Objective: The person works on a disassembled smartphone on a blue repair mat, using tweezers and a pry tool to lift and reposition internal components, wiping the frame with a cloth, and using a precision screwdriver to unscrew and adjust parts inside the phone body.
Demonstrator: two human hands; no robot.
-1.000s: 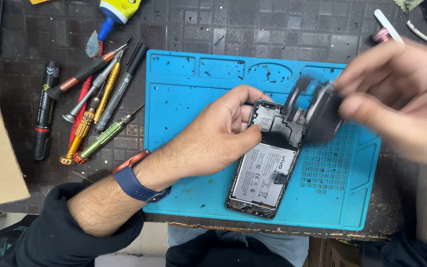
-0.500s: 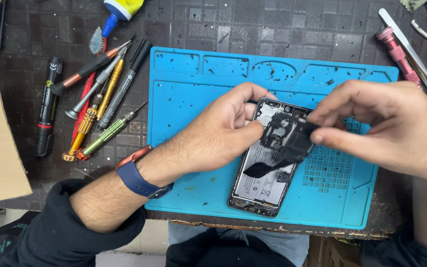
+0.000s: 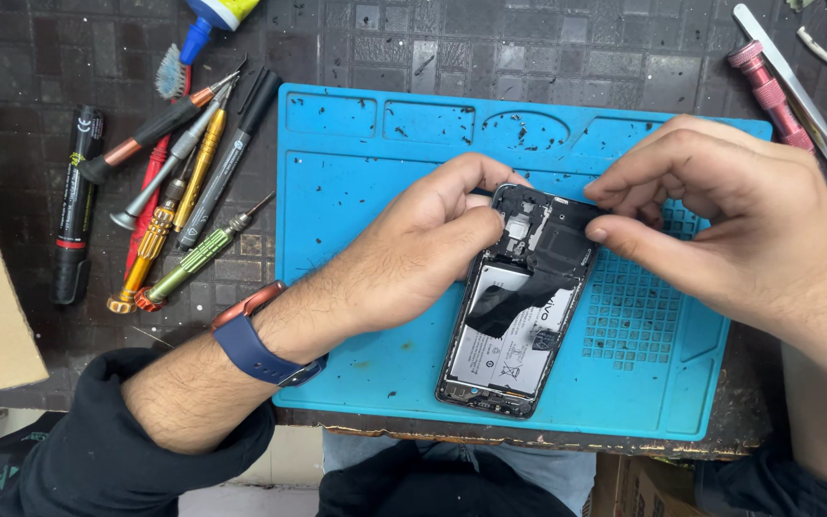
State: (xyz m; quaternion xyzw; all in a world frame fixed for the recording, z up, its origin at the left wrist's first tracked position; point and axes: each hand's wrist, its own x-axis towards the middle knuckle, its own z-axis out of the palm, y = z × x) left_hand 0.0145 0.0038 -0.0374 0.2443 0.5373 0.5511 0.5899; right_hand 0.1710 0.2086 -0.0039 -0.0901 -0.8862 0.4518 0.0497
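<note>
An opened phone (image 3: 519, 306) lies back-up on the blue mat (image 3: 356, 201), right of the mat's centre, its battery and circuit boards bare. The left hand (image 3: 413, 258) steadies the phone's upper-left edge, fingers curled against the frame. The right hand (image 3: 720, 220) pinches a black part at the phone's top-right corner between thumb and forefinger. Light and stiff, the phone looks fragile inside; the rigid outer frame seems the safest hold. Screwdrivers (image 3: 184, 191) lie left of the mat on the desk (image 3: 528, 48).
</note>
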